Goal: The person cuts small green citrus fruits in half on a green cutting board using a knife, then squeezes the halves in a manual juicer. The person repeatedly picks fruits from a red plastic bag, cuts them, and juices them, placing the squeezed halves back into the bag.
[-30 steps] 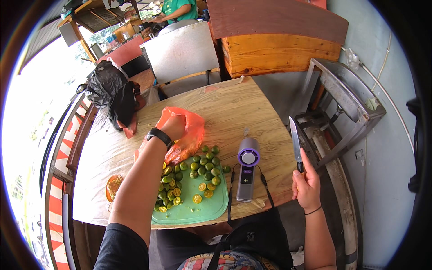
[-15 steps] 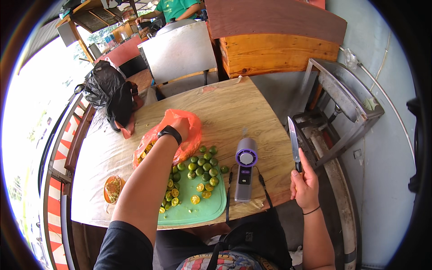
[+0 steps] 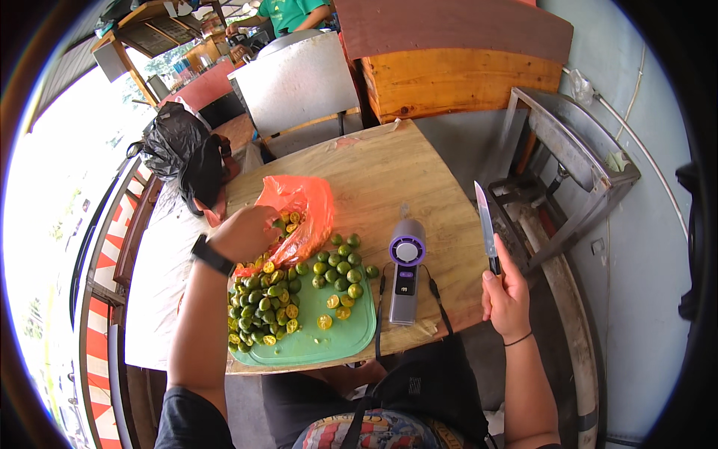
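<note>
My left hand, dark band at the wrist, is at the mouth of an orange plastic bag containing cut citrus fruits; its fingers are curled, and what they hold is unclear. Below it a pile of cut green limes with yellow flesh covers the left of the green cutting board. Whole green limes and several halves lie on its right. My right hand grips a black-handled knife, blade pointing up, beside the table's right edge. A grey and purple handheld fan lies right of the board.
A black bag sits at the table's far left. Beyond stand a metal panel and a wooden counter, with a person in green behind. A metal sink stands by the right wall, a railing at left.
My left hand has drawn back out of the orange bag, down and leftward, uncovering fruit inside it. More of the pile on the board now shows. My right hand still holds the knife upright.
</note>
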`<act>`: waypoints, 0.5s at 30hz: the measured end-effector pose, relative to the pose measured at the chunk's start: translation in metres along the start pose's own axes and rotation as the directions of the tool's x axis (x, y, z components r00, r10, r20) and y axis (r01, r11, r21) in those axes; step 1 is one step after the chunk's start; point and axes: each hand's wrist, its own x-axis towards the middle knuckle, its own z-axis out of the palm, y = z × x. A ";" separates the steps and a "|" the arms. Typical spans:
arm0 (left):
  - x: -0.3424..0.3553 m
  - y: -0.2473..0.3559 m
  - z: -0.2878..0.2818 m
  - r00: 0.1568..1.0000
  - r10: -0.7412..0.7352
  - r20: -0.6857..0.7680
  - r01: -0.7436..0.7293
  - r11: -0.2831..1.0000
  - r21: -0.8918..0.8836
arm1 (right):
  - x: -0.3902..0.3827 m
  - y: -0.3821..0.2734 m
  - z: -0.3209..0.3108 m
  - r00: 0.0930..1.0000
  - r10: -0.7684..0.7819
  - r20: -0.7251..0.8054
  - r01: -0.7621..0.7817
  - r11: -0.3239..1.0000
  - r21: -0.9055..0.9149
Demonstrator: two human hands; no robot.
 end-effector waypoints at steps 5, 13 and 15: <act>-0.062 0.067 0.027 0.976 0.213 -0.033 -0.216 0.967 -0.133 | 0.001 0.000 0.001 1.000 -0.001 -0.003 0.001 1.000 0.020; -0.084 0.100 0.079 0.980 0.098 -0.170 -0.116 0.988 -0.098 | 0.002 0.000 0.004 0.999 0.038 -0.035 -0.037 0.999 0.031; -0.092 0.101 0.081 0.971 0.062 -0.229 -0.093 0.988 -0.127 | 0.001 0.000 0.005 0.998 0.042 -0.043 -0.040 0.999 0.034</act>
